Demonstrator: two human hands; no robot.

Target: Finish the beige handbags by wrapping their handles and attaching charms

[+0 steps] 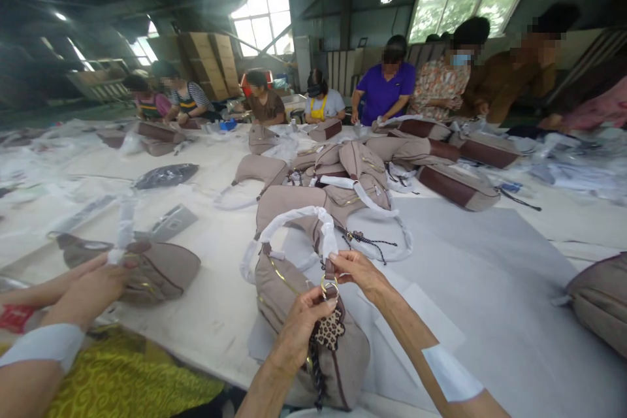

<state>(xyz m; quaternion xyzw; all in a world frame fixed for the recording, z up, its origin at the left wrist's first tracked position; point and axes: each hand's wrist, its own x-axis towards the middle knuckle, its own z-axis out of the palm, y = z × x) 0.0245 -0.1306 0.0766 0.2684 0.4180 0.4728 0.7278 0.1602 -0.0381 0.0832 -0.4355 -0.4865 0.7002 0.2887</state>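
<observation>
A taupe handbag (279,287) with dark brown trim and gold zips lies in front of me. White paper wraps its handle (298,214), which arches up over the bag. My left hand (301,323) is closed, thumb and fingers pinching the gold ring of a leopard-print charm (329,330). Below the ring the charm hangs against the bag's side, with a black braided cord (317,369) beside it. My right hand (360,272) pinches the lower end of the handle at its brown tab, just above the ring.
Several similar handbags (362,166) are heaped across the table (519,261). At left, a co-worker's hands (100,284) hold another wrapped handbag (171,268). A bag (602,300) sits at the right edge. Several people stand or sit along the far side amid plastic wrapping.
</observation>
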